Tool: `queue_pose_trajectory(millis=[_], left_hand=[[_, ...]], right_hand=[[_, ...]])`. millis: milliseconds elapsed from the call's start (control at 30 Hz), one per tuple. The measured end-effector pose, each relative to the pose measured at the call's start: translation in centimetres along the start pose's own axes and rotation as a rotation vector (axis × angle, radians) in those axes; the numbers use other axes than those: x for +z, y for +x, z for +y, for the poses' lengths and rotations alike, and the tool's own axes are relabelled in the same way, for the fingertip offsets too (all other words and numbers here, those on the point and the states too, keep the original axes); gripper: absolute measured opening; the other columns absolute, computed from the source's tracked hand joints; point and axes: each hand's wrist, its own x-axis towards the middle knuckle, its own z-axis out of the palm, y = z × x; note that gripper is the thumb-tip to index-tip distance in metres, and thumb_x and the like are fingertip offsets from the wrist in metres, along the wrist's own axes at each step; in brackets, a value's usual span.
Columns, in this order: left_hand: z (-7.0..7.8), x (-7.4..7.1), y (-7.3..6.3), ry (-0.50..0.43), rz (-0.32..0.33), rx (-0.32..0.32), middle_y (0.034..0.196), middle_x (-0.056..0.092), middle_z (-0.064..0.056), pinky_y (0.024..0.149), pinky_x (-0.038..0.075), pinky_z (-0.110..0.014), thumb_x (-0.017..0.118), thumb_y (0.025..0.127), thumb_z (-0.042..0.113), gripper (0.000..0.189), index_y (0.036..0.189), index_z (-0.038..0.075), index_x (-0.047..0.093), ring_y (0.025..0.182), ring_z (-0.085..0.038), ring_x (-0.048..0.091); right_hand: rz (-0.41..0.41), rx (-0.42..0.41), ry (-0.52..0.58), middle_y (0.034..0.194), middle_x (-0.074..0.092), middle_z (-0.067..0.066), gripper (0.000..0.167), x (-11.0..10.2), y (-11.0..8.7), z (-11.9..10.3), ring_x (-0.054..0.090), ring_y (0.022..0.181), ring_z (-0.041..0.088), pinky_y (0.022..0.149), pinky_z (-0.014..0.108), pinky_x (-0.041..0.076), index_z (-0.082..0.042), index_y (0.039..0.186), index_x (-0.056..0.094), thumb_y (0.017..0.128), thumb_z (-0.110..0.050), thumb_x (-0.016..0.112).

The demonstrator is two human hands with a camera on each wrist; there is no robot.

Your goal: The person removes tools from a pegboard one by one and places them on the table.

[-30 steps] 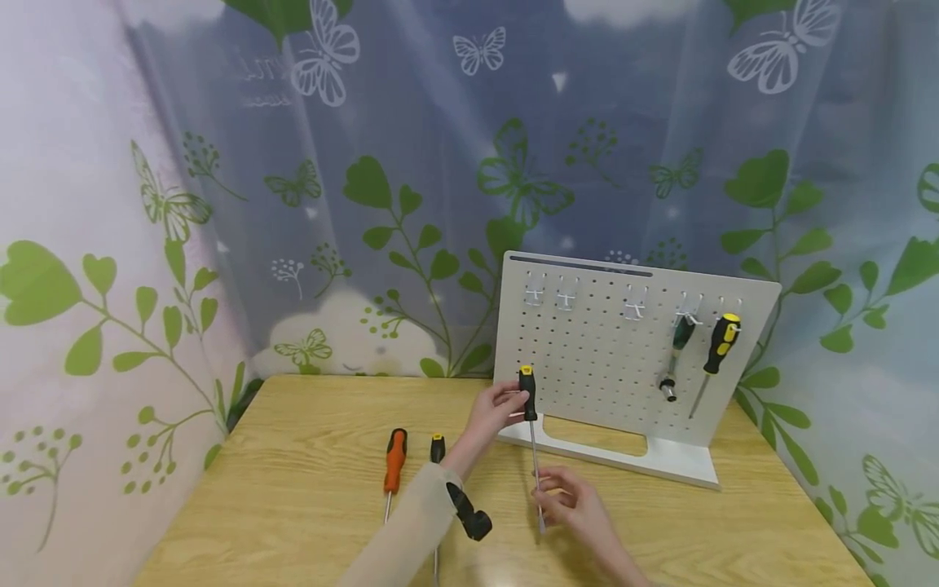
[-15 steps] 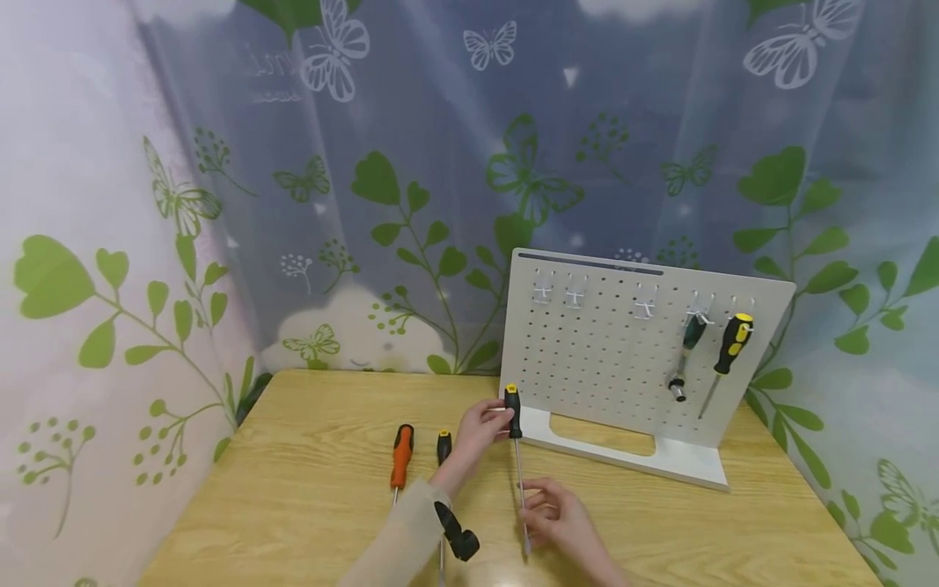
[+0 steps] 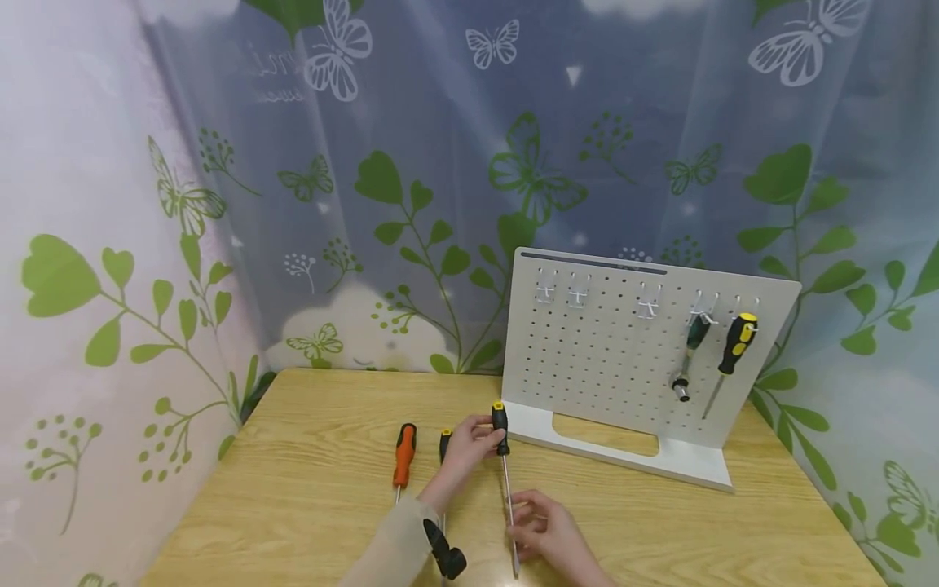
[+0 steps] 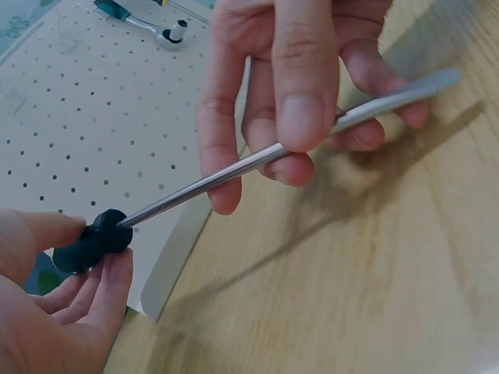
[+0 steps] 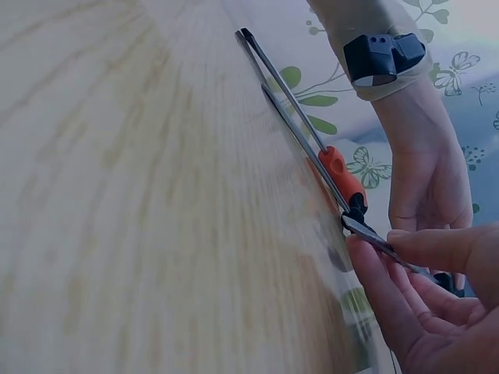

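Screwdriver (image 3: 500,420), black handle with yellow end cap, long steel shaft: held clear of the bench (image 3: 315,456), its shadow falling on the wood in the left-wrist view. Handle points away from the person, by the left end of the pegboard base; flattened tip points back toward the person.

Left hand (image 3: 469,447): grasping the handle, thumb on one side, fingers on the other. Right hand (image 3: 546,530): pinching the shaft near the tip between thumb and fingers.

Left of the hands, on the bench: an orange-and-black screwdriver (image 3: 404,456), handle toward the far edge. Just beside it, a second black-handled screwdriver (image 3: 444,443), yellow at the end, partly hidden by the left forearm. Pale sleeve (image 3: 396,542) on that arm, black device (image 3: 443,554) strapped at the wrist.

Right and behind: white pegboard (image 3: 587,350) upright on its base. Clear hooks (image 3: 578,293) along the upper part. Hung toward its right end, a green-handled ratchet (image 3: 698,333), then a yellow-and-black screwdriver (image 3: 737,346).

Backdrop: curtain (image 3: 367,269) printed with leaves and butterflies.
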Motion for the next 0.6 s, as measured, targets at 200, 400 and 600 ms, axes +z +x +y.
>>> queue_pose_trajectory(millis=[200, 400, 600], left_hand=[[-0.3, -0.3, -0.8, 0.102, 0.020, -0.006, 0.110, 0.068, -0.028, 0.080, 0.063, -0.040, 0.071, 0.092, 0.000, 0.041, 0.126, -0.014, 0.054, 0.091, -0.028, 0.072], [-0.6, -0.6, -1.3, 0.255, 0.028, -0.006, 0.105, 0.069, -0.023, 0.075, 0.061, -0.035, 0.075, 0.089, 0.004, 0.044, 0.126, -0.012, 0.056, 0.087, -0.026, 0.071], [-0.9, -0.8, -1.5, 0.360, 0.006, 0.028, 0.102, 0.071, -0.023, 0.073, 0.062, -0.034, 0.076, 0.090, 0.005, 0.040, 0.121, -0.012, 0.059, 0.086, -0.028, 0.072]], right_hand=[[-0.031, 0.032, 0.007, 0.089, 0.063, 0.004, 0.041, 0.4, -0.2, 0.0, 0.066, 0.072, 0.018, 0.060, 0.036, 0.063, 0.012, 0.124, 0.054, 0.088, 0.007, 0.071], [-0.045, 0.063, 0.005, 0.091, 0.063, 0.006, 0.042, 0.6, -0.4, -0.1, 0.066, 0.073, 0.017, 0.061, 0.038, 0.064, 0.013, 0.125, 0.055, 0.087, 0.008, 0.072], [-0.053, 0.063, -0.002, 0.090, 0.062, 0.007, 0.041, 0.8, -0.7, -0.1, 0.068, 0.074, 0.017, 0.061, 0.038, 0.064, 0.014, 0.123, 0.056, 0.086, 0.009, 0.072]])
